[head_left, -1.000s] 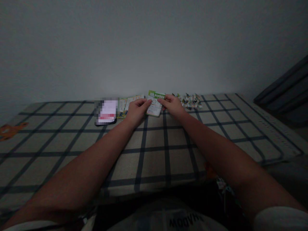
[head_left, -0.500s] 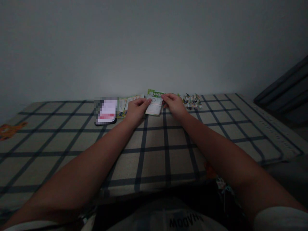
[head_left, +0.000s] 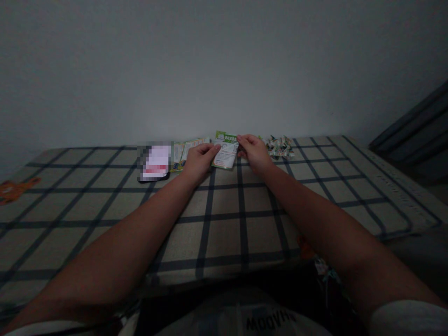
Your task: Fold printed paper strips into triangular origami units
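My left hand (head_left: 200, 159) pinches the left edge of a green-and-white printed leaflet (head_left: 225, 155) between thumb and fingers. On its other side, my right hand (head_left: 252, 150) grips the upper right edge near the green band. The leaflet is tilted toward me, its green strip at the top and small print below. To the left of my left hand lie similar printed leaflets (head_left: 178, 154), partly covered by that hand. Beyond my right hand sits a heap of small, crumpled-looking patterned pieces (head_left: 281, 147), whose kind I cannot make out.
A phone (head_left: 154, 163) with a lit, pixelated screen rests left of the leaflets. Everything lies on a checked tablecloth (head_left: 224, 233), against a pale wall (head_left: 224, 70). Dark slatted furniture (head_left: 416, 135) stands at the right. An orange figure (head_left: 17, 189) decorates the cloth's left side.
The leaflet's lower part showed a pale, folded-looking layer before; now a flat panel with text and red print shows. Both hands keep nearly the same place and grip.
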Available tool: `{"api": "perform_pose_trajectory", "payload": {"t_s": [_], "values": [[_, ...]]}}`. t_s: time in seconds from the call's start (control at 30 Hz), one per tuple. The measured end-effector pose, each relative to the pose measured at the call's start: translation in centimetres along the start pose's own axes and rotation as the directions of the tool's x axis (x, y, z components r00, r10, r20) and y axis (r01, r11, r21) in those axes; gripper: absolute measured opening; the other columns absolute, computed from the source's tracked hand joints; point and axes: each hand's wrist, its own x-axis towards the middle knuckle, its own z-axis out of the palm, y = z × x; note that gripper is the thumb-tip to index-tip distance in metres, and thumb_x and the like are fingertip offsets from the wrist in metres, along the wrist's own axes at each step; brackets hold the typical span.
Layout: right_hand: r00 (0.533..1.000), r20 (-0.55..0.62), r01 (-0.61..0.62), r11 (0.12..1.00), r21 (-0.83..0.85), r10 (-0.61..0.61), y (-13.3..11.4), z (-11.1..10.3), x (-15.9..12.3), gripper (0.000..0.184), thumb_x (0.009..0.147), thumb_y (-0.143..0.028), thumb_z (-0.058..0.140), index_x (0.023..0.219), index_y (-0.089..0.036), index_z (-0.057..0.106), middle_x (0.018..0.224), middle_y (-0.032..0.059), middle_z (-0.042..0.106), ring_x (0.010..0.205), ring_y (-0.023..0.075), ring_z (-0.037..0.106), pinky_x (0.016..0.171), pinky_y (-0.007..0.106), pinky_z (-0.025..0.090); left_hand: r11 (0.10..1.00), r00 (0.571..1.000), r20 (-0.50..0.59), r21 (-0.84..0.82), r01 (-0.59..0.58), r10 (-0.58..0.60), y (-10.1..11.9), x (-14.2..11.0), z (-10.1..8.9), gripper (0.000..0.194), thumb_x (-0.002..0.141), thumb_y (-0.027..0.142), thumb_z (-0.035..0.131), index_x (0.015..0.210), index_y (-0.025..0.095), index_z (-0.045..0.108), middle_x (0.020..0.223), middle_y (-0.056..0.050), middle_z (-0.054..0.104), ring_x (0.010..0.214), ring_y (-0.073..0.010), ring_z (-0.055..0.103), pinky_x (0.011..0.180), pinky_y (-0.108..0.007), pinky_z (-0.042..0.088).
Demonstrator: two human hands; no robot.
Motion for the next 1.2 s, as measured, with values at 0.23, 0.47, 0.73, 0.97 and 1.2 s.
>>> {"api": "perform_pose_trajectory", "payload": {"t_s": [0.23,0.47,0.73,0.97,1.2], "values": [[1.0,0.009,-0.015,0.999,-0.036,0.015,-0.37,0.36,-0.11,0.041,0.087,-0.057,0.076,0.08,-0.021,0.059,0.078,-0.001,0.065,0.072,0.0109,0.063,0.053,0.018,0.049,0.997,1.0,-0.013,-0.078,0.025,-0.026,-0.29,0.13,0.05,0.045,0.067,0.058,0.092,0.086,0.017,0.083,0.086,-0.008,0.081,0.073,-0.0172,0.071,0.068,-0.028,0.054],[0.992,0.126,-0.007,0.987,-0.162,0.028,-0.61,0.45,-0.76,0.033,0.083,-0.048,0.08,0.082,-0.018,0.067,0.079,0.0005,0.069,0.069,0.0106,0.062,0.053,0.019,0.05,0.994,0.996,-0.089,-0.11,-0.021,0.011,0.25,0.14,0.18,0.046,0.068,0.058,0.09,0.086,0.017,0.083,0.087,-0.008,0.08,0.076,-0.0188,0.072,0.075,-0.031,0.058],[1.0,-0.009,0.008,0.949,-0.314,-0.012,-0.89,0.25,-0.43,0.019,0.089,-0.028,0.073,0.076,-0.019,0.062,0.064,-0.0045,0.059,0.054,0.0085,0.051,0.052,0.021,0.044,0.987,0.998,0.002,0.154,-0.056,0.057,0.18,0.07,-0.41,0.037,0.078,0.056,0.083,0.083,0.019,0.084,0.083,-0.006,0.079,0.076,-0.0177,0.067,0.07,-0.028,0.05],[0.999,0.008,0.039,0.956,-0.292,-0.039,-0.89,0.13,-0.56,0.019,0.087,-0.035,0.074,0.082,-0.017,0.069,0.07,-0.0007,0.065,0.061,0.0108,0.058,0.054,0.022,0.048,0.967,0.996,-0.025,0.244,-0.074,0.082,0.54,0.31,-0.57,0.033,0.076,0.052,0.083,0.074,0.019,0.079,0.072,-0.003,0.073,0.068,-0.0169,0.062,0.065,-0.029,0.048],[0.997,0.071,-0.006,0.964,-0.266,0.026,-0.82,0.16,-0.75,0.021,0.088,-0.035,0.075,0.094,-0.015,0.074,0.081,0.0011,0.072,0.057,0.0081,0.057,0.053,0.022,0.05,0.986,0.986,-0.126,0.137,-0.092,0.109,0.15,0.58,-0.42,0.031,0.077,0.048,0.083,0.07,0.018,0.075,0.067,-0.001,0.069,0.065,-0.0143,0.06,0.063,-0.027,0.047]]}}
